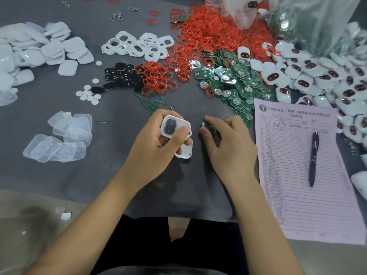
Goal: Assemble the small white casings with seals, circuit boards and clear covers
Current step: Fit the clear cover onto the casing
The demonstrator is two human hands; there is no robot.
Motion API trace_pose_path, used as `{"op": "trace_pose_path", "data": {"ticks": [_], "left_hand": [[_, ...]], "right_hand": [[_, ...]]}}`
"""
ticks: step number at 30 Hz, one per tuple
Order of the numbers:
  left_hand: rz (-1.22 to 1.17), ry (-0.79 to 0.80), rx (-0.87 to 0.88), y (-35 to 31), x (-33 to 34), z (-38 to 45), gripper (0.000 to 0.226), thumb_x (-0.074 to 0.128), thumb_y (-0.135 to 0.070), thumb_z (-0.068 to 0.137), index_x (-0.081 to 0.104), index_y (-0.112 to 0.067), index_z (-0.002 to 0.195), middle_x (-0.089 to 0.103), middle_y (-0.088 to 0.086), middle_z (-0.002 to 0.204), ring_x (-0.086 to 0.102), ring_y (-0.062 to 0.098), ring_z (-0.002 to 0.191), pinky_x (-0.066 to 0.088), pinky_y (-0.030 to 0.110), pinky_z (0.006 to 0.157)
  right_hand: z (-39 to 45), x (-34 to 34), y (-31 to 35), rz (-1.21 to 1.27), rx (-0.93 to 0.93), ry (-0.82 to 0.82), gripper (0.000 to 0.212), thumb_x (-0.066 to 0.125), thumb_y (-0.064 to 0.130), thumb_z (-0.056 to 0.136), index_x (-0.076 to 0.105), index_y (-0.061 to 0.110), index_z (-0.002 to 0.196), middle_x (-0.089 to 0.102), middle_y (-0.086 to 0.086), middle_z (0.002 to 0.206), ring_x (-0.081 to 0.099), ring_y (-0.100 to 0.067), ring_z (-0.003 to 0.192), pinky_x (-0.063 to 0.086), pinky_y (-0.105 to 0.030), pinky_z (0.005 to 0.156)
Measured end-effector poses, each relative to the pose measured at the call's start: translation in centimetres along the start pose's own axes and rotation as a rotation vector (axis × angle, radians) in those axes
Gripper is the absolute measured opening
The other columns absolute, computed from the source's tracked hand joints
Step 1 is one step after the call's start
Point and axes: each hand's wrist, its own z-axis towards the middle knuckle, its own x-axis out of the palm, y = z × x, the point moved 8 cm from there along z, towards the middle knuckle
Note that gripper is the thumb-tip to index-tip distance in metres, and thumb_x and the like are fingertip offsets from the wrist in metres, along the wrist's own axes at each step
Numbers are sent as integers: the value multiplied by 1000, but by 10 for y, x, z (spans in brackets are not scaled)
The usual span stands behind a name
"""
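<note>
My left hand (pixel 158 141) grips a small white casing (pixel 173 126) with a dark insert showing inside it; a second white casing (pixel 184 149) sticks out below the same hand. Beside it, my right hand (pixel 228 141) pinches a green circuit board (pixel 206 127) against the grey mat. Heaps of green circuit boards (pixel 234 84), red seals (pixel 206 34), black inserts (pixel 121 76) and clear covers (pixel 65 139) lie around the mat.
White casing halves (pixel 39 50) fill the far left, white frames (pixel 139 45) the back middle. Finished white units (pixel 321 80) pile at the right near plastic bags (pixel 297 18). A pink form (pixel 301 165) with a pen (pixel 313 157) lies at right.
</note>
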Motion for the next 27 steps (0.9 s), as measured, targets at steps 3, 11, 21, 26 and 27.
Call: {"op": "trace_pose_path", "data": {"ticks": [3,11,21,26,27], "left_hand": [[-46,13,7,0,1,1,12,56,-21,107,57,-12,115,76,1,90,70,10,74,49,14,63],[-248,-14,-132,16,-9,9,43,27,-24,101,59,-16,129,77,12,111,72,26,75,49,27,57],[-256,-51,-116,13,-10,8,40,34,-23,105,56,-14,137,74,9,117,77,27,91,57,26,69],[-165,-31,-103,12,-10,5,38,36,-25,108,61,-21,136,75,1,112,73,14,92,56,23,72],[-154,-23,-103,12,-9,5,38,36,-25,108,61,-22,136,75,1,112,73,14,93,56,23,72]], "right_hand": [[12,4,0,87,7,79,22,69,39,95,62,31,114,57,8,111,59,-16,105,50,-38,78],[11,-6,16,1038,44,-96,23,62,6,101,68,16,120,68,2,87,63,-16,62,53,-33,51],[-3,-7,31,1027,-45,-201,23,79,4,89,71,12,109,68,-2,76,65,-9,53,48,-17,50],[-7,-7,45,819,-183,-166,29,82,23,88,69,41,107,64,20,80,57,-4,63,44,-14,62],[-6,-7,47,796,-200,-162,28,81,24,89,70,41,108,63,19,80,57,-5,64,43,-14,64]]}}
